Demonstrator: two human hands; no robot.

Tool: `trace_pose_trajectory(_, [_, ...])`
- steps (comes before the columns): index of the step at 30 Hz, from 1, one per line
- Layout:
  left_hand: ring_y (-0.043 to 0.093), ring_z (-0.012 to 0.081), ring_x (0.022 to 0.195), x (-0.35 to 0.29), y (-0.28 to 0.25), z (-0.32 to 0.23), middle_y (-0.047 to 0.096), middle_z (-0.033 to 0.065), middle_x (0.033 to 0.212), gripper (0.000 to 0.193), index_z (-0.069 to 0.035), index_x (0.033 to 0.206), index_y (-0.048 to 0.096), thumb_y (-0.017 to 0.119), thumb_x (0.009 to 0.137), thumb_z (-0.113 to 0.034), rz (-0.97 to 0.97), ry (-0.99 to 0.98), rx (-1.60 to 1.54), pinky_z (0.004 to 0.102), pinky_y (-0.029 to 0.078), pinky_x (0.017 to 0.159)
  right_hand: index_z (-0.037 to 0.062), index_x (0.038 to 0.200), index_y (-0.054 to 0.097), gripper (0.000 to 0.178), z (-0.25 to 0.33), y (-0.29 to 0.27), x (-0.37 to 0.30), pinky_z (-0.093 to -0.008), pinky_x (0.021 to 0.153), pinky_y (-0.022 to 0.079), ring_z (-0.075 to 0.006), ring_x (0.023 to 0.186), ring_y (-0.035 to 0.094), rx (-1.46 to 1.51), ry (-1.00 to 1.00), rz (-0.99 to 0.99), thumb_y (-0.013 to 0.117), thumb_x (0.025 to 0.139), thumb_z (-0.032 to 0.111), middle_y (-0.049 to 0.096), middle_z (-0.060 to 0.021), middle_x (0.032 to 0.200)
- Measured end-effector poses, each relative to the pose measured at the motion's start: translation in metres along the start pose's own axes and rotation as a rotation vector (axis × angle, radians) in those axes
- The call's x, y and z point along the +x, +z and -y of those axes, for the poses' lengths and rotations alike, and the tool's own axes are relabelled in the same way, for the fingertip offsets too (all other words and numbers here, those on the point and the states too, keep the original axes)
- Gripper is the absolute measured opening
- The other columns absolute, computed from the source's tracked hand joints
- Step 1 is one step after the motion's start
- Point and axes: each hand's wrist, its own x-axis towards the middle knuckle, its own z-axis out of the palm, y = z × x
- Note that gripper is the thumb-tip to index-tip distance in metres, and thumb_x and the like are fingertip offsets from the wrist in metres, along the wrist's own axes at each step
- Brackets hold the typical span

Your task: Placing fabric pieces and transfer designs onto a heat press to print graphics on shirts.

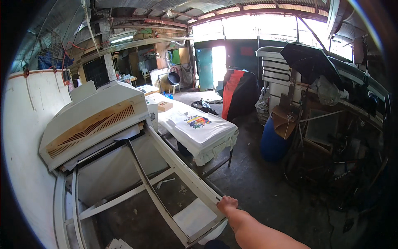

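Observation:
My right hand reaches in from the lower right, its fingers curled over the outer corner of a white metal frame. Long rails and cross bars make up this frame, and a sheet of white paper lies low inside it near my hand. At the frame's far end stands a bulky white machine housing with slanted vents and brown stains. My left hand is out of view.
Beyond the frame, a table carries stacked white shirts with a colourful print, and a small cardboard box. On the right stand a blue drum, a black umbrella and piled clutter. A red-and-black cover stands near the doorway.

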Motion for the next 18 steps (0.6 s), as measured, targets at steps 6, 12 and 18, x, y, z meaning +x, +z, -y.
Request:
trace_pose_trajectory(6, [0.059, 0.0283, 0.097, -0.003, -0.006, 0.008, 0.062, 0.0168, 0.104, 0.026, -0.001, 0.106, 0.059, 0.063, 0.084, -0.014, 0.025, 0.011, 0.007, 0.039, 0.047, 0.084, 0.0089, 0.104, 0.066, 0.042, 0.0, 0.003, 0.001, -0.0384, 0.086, 0.049, -0.0289, 0.101, 0.063, -0.028, -0.031, -0.006, 0.058, 0.08, 0.042, 0.065, -0.0125, 0.108])
trace_pose_trajectory(12, [0.059, 0.0282, 0.097, -0.001, -0.011, 0.012, 0.062, 0.0166, 0.104, 0.025, -0.001, 0.105, 0.059, 0.062, 0.084, -0.014, 0.034, 0.023, 0.013, 0.0389, 0.047, 0.084, 0.0092, 0.106, 0.064, 0.044, 0.001, -0.001, -0.001, -0.0385, 0.088, 0.047, -0.0287, 0.102, 0.062, -0.011, -0.012, 0.006, 0.057, 0.08, 0.044, 0.064, -0.0123, 0.109])
trace_pose_trajectory(18, [0.059, 0.028, 0.096, -0.007, -0.019, 0.021, 0.062, 0.0165, 0.104, 0.025, -0.002, 0.105, 0.06, 0.062, 0.084, -0.014, 0.044, 0.029, 0.023, 0.0388, 0.047, 0.084, 0.0094, 0.105, 0.065, 0.043, 0.004, -0.004, -0.005, -0.0388, 0.087, 0.048, -0.0287, 0.102, 0.062, -0.044, -0.026, 0.011, 0.057, 0.079, 0.043, 0.064, -0.0126, 0.109])
